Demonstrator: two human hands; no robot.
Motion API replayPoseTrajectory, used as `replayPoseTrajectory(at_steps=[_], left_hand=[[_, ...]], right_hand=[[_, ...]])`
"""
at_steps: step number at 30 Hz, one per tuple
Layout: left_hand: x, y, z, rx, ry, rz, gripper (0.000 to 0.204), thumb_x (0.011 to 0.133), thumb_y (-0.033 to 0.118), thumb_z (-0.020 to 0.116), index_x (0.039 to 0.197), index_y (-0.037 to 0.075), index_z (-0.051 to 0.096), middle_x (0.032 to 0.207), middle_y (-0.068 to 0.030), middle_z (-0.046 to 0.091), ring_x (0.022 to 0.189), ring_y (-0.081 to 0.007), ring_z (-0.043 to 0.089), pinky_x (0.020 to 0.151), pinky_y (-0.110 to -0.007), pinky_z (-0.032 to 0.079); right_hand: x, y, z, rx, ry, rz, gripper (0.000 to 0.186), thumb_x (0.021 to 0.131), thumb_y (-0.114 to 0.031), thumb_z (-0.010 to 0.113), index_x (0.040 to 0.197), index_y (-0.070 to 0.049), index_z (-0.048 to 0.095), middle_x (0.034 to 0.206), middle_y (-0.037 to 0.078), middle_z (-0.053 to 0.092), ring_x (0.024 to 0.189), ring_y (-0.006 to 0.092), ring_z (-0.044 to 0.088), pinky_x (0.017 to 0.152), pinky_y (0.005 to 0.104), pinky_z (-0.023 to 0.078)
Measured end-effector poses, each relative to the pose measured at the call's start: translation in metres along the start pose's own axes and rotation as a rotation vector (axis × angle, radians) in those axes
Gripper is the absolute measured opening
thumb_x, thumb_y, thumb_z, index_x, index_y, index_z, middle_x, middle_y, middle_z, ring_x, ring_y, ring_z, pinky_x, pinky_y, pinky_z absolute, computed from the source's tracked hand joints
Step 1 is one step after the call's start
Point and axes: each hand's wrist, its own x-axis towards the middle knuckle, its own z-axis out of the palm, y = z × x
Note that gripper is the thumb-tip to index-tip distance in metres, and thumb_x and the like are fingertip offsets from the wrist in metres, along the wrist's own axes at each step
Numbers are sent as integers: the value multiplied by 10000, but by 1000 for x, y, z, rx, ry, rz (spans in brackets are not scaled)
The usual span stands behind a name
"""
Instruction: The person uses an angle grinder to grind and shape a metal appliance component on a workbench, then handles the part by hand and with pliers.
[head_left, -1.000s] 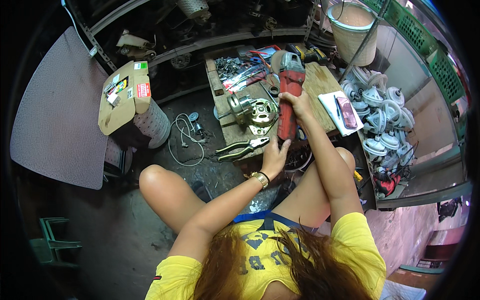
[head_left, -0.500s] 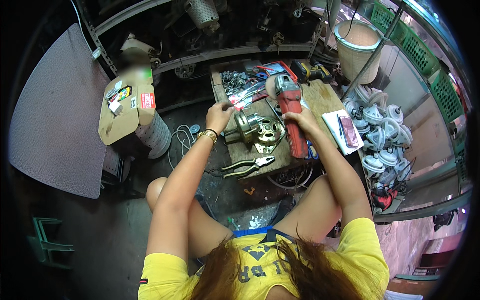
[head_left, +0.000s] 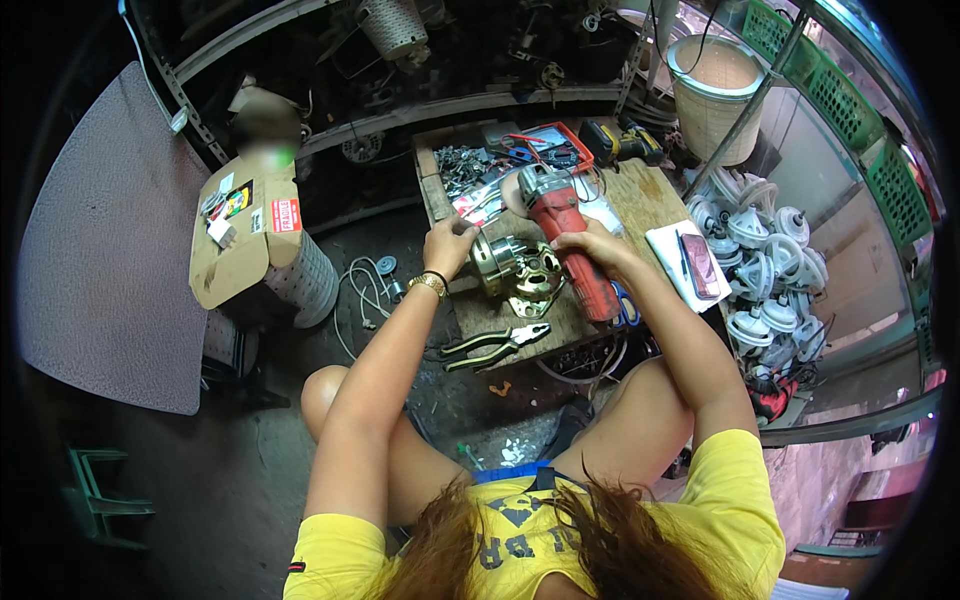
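Observation:
My right hand point(head_left: 590, 240) grips the body of a red angle grinder point(head_left: 570, 250), whose disc end leans up-left over a gold-toned metal motor housing point(head_left: 530, 290). My left hand point(head_left: 450, 242) is closed at the housing's left side, pinching something thin that I cannot make out. Black-and-yellow pliers point(head_left: 495, 347) lie on the wooden bench's front edge, below the housing. Blue scissor handles point(head_left: 625, 303) show beside the grinder's rear end.
Loose metal parts point(head_left: 465, 170), a red tray point(head_left: 550, 150) and a yellow drill point(head_left: 620, 143) sit behind. At right are a phone point(head_left: 700, 262), white plastic parts point(head_left: 765, 260) and a bucket point(head_left: 715, 100). A cardboard box point(head_left: 240, 240) and coiled cable point(head_left: 365, 300) are at left.
My left hand left the grinder's rear end and moved up-left to the motor housing, where it is closed. The grinder has moved lower, its disc end now tilted toward the left.

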Motion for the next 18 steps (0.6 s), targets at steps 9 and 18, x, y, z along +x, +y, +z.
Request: replayPoseTrajectory(at_steps=[9, 18], left_hand=[[-1, 0, 10, -66, 6, -153, 285, 746, 317, 707, 827, 43, 714, 798, -129, 697, 753, -274, 673, 705, -373, 508], [-1, 0, 8, -53, -7, -120, 294, 761, 325, 701, 825, 38, 715, 790, -138, 695, 757, -291, 668, 705, -385, 507]], right_hand=[[17, 13, 13, -110, 13, -57, 521, 642, -201, 774, 1093, -41, 568, 936, 79, 619, 805, 180, 602, 708, 326, 509], [23, 19, 13, -107, -1, -11, 543, 621, -210, 785, 1095, -47, 578, 960, 76, 623, 829, 180, 600, 747, 330, 499]])
